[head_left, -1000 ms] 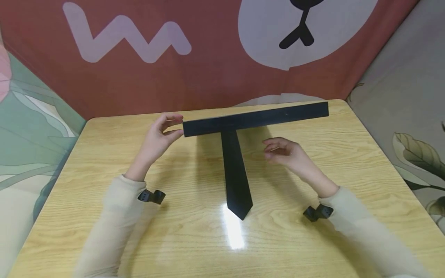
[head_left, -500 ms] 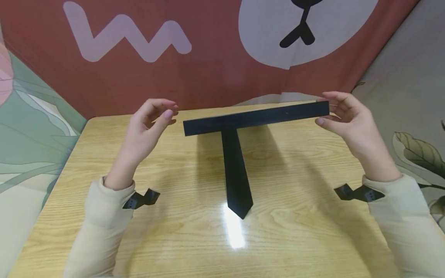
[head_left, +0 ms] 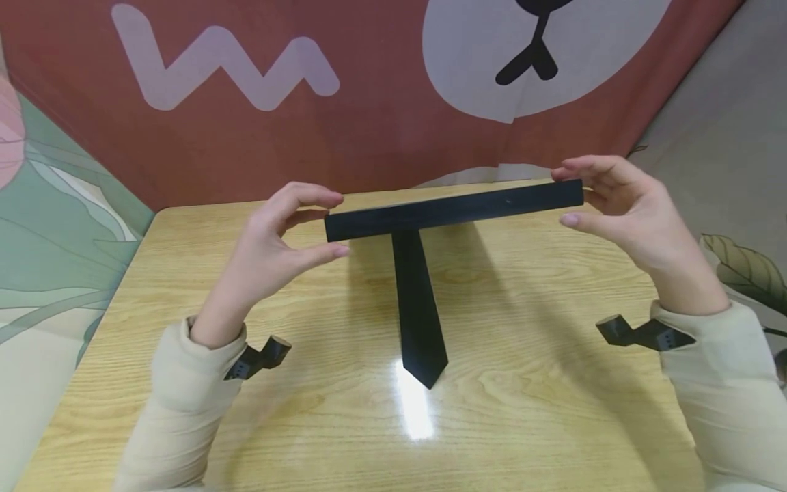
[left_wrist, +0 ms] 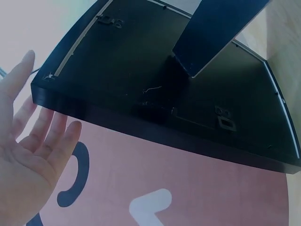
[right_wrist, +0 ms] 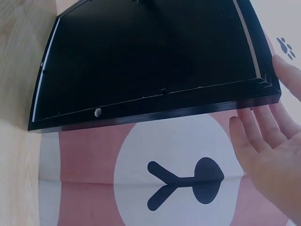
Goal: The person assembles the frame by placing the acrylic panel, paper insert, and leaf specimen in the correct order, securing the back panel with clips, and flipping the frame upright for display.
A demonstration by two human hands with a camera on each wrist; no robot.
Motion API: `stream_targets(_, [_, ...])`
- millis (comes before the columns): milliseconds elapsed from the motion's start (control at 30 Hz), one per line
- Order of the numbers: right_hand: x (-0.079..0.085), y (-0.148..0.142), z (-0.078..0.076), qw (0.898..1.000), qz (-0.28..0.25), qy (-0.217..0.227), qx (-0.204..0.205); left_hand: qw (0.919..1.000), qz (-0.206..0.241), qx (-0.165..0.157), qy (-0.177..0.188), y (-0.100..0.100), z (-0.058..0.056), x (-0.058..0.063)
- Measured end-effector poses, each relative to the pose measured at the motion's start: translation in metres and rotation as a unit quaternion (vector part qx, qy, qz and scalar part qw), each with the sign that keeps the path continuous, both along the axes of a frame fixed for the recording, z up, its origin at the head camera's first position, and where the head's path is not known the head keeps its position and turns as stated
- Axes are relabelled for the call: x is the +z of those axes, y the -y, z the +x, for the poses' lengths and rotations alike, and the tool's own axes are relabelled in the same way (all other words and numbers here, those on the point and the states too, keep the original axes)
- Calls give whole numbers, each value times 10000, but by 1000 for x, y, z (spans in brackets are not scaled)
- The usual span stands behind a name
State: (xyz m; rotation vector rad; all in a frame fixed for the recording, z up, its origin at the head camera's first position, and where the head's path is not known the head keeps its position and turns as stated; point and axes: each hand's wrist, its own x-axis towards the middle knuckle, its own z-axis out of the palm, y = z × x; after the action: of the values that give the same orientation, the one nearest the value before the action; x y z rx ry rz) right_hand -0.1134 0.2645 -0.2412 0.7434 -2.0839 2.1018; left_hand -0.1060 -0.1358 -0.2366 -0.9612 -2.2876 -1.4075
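A black picture frame (head_left: 492,203) stands upright on the table, its top edge and back toward me in the head view. From its back a black easel leg (head_left: 421,307) slants down toward me. My left hand (head_left: 264,242) spreads around the frame's upper left corner, thumb on the near side and fingers on the far side. Around the upper right corner is my right hand (head_left: 633,215), placed likewise. Neither hand's fingers (left_wrist: 51,136) are curled tight; firm contact cannot be made out. The left wrist view shows metal hangers (left_wrist: 226,123) on the backing; the front face is hidden.
A wood-grain table (head_left: 522,410) lies under everything, with a glare spot near the leg's tip. A red cloth (head_left: 369,137) with a cartoon face hangs behind the table. Patterned cloths (head_left: 49,239) flank it on both sides. Each wrist carries a small black camera (head_left: 258,357).
My right hand has swung right and away from me to the frame's right corner. The left hand drew back from the left corner, then came in around it. The frame has stayed put.
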Motion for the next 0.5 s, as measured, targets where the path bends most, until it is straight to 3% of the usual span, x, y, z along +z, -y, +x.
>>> stream_targets(133, [2, 2, 1, 9969, 657, -124, -407, 9999, 3, 112, -28, -2, 1, 0])
stream_targets(300, [4, 4, 1, 9792, 1693, -612, -940, 9990, -191, 81, -385, 0, -2, -2])
stream_targets(400, [4, 5, 0, 9743, 1840, -799, -1021, 9955, -406, 22, -861, 2, -4, -3])
stream_targets(500, [3, 5, 1, 9778, 1674, -840, -937, 9912, -497, -46, -1225, 5, -6, -5])
